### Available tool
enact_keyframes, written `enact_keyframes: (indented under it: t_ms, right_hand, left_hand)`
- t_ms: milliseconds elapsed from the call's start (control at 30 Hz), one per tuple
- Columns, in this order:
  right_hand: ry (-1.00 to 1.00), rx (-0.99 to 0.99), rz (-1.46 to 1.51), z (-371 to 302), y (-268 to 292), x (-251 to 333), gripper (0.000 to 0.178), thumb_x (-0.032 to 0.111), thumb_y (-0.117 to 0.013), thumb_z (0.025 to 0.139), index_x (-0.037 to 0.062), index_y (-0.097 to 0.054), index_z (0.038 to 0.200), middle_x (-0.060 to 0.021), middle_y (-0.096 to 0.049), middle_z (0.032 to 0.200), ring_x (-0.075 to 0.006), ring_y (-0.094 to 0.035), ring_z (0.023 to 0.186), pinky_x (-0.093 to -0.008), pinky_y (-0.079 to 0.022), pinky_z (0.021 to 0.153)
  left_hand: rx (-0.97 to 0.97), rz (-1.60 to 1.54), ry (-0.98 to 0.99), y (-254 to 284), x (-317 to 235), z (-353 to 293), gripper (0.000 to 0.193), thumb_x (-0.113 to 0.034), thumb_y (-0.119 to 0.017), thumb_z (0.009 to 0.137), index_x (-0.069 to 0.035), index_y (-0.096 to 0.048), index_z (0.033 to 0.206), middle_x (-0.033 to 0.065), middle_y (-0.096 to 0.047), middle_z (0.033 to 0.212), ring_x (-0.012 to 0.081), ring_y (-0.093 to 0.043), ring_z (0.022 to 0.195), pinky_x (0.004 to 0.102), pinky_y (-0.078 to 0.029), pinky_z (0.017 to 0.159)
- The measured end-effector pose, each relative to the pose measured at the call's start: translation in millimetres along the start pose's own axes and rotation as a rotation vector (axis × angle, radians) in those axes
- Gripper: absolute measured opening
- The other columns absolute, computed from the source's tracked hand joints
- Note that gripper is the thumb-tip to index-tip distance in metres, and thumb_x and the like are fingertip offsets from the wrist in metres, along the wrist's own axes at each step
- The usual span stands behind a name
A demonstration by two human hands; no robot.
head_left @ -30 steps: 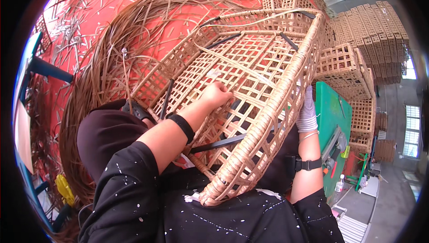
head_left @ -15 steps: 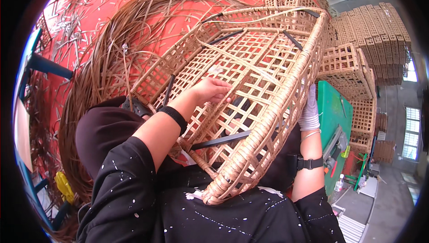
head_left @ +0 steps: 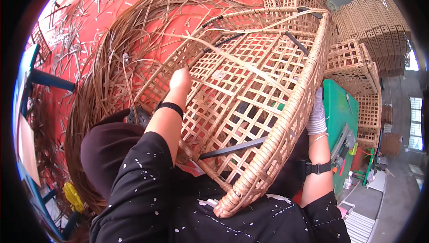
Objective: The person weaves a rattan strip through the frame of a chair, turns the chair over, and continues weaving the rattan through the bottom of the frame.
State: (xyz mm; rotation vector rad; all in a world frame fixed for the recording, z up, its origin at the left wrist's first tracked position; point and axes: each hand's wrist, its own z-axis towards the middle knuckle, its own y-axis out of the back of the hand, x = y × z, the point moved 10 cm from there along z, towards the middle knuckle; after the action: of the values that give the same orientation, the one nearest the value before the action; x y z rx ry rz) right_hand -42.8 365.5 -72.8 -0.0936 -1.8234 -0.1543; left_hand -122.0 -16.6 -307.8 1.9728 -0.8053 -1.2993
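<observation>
while basket (head_left: pixel 243 85) is held | strips (head_left: pixel 111 55) litter red floor (head_left: pixel 147 48) | window (head_left: pixel 416 124) right

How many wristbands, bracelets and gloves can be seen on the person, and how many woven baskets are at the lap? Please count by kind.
Black wristbands: 2
Pale bracelet: 1
Striped glove: 1
Woven basket: 1
Total: 5

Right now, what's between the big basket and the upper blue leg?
Brown strips on red floor lie between the big basket and the upper blue leg in the head view.
</observation>
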Motion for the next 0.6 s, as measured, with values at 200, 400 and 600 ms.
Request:
enact_keyframes:
  t_ms: [200, 400, 600]
  right_hand:
    - [-0.055, 0.012, 0.032, -2, -1, -7, 0.067, 0.057, -0.043, 0.089, 0.0061, -0.040, 0.132, -0.0078, -0.052, 0.121, -0.0172, -0.054, 0.106, -0.0309, -0.047, 0.087]
    - [-0.093, -0.019, 0.082, -2, 16, -19, 0.070, 0.059, -0.044, 0.087, 0.0066, -0.038, 0.133, -0.0089, -0.051, 0.124, -0.0187, -0.052, 0.109, -0.0317, -0.045, 0.093]
    - [-0.123, -0.098, 0.040, -7, 8, -11, 0.073, 0.060, -0.047, 0.086, 0.0051, -0.038, 0.133, -0.0098, -0.051, 0.123, -0.0198, -0.052, 0.110, -0.0320, -0.044, 0.093]
  left_hand:
    - [-0.037, -0.330, 0.108, -46, 48, 28, 0.015, -0.015, -0.063, 0.078, -0.005, -0.068, 0.087, 0.0122, -0.067, 0.076, 0.0231, -0.065, 0.071, 0.0352, -0.051, 0.065]
    - [0.329, -0.803, 0.222, -93, 24, 6, 0.019, -0.021, -0.071, 0.076, -0.003, -0.071, 0.081, -0.0005, -0.065, 0.069, 0.0082, -0.054, 0.056, 0.0245, -0.043, 0.052]
    - [0.815, -0.724, 0.109, -118, 19, 6, 0.019, -0.027, -0.070, 0.078, -0.010, -0.070, 0.085, -0.0017, -0.063, 0.070, 0.0077, -0.051, 0.054, 0.0246, -0.040, 0.051]
